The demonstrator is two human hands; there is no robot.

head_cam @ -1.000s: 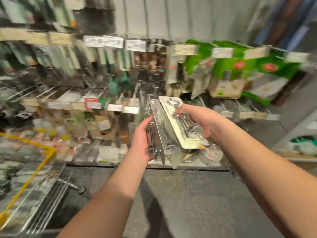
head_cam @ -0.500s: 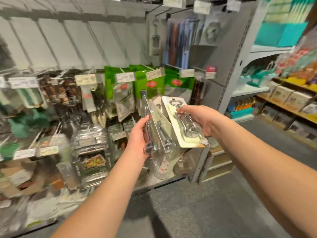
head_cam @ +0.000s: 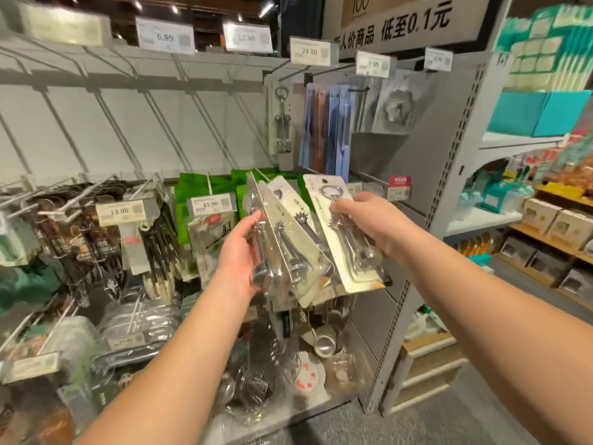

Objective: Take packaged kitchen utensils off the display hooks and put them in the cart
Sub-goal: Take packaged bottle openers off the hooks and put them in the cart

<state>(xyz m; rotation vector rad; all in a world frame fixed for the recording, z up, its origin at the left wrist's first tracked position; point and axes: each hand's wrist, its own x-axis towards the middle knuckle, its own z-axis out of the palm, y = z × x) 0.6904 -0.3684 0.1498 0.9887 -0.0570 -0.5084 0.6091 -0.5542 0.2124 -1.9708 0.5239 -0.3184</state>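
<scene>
The view has swung right and up, from the cart to the display rack [head_cam: 134, 130]; no cart shows now. The left hand [head_cam: 239, 252] grips several utensil packs [head_cam: 288, 239]; the right hand [head_cam: 369, 220] pinches another pack [head_cam: 337, 226], all still undelivered.

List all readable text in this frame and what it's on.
"6.99": white shelf price tag, top rail
"12.90": white price tag, top rail
"24.90": white price tag
"低至0.1元": grey overhead sign
"13.90": cream hook price tag
"15.90": white hook price tag, before the green packs
Blurred: the other tags, the red label, print on the carded metal utensil packs.
</scene>
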